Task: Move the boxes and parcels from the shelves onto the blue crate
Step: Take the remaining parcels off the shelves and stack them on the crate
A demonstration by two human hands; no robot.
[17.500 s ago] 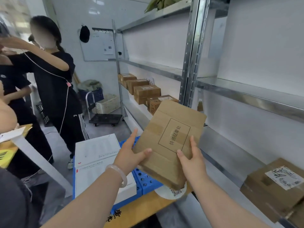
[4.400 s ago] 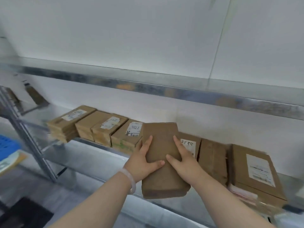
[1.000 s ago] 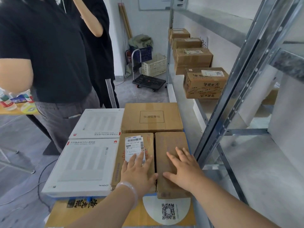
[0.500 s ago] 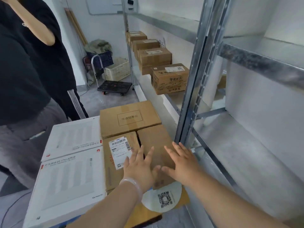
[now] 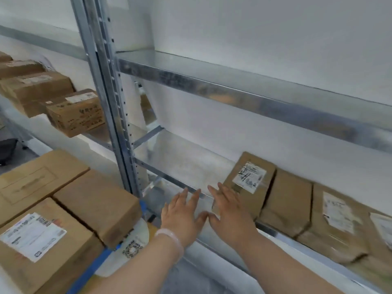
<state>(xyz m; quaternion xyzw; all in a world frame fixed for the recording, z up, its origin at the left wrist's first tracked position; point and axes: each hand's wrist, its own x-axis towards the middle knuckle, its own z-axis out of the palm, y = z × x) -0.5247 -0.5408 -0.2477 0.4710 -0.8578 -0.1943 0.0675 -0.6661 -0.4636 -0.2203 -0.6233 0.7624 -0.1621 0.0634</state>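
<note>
At your lower left, three brown cardboard boxes sit packed edge to edge: a labelled box with a white printed sticker on its matte top, a plain box just right of it, and a wider flat box with a printed rectangle behind them both. A strip of the blue crate shows under their right edge, and a pale round sticker with a QR code lies just beside it. Further back on the left shelf, a printed carton and more brown cartons stand in a row. The galvanised steel upright, punched with small holes, rises between that bay and the next. Your left hand, with a translucent pale bangle on its wrist, is spread flat with fingers apart and holds nothing, hovering over the front edge of the lower metal shelf. Your right hand is likewise splayed and empty, thumb nearly touching the left thumb, its fingertips overlapping the near corner of a brown paper parcel with a scribbled white label; you cannot tell whether they touch it. That parcel lies on the shelf, leaning against a plain wrinkled parcel, with more labelled parcels overlapping to the right.
</note>
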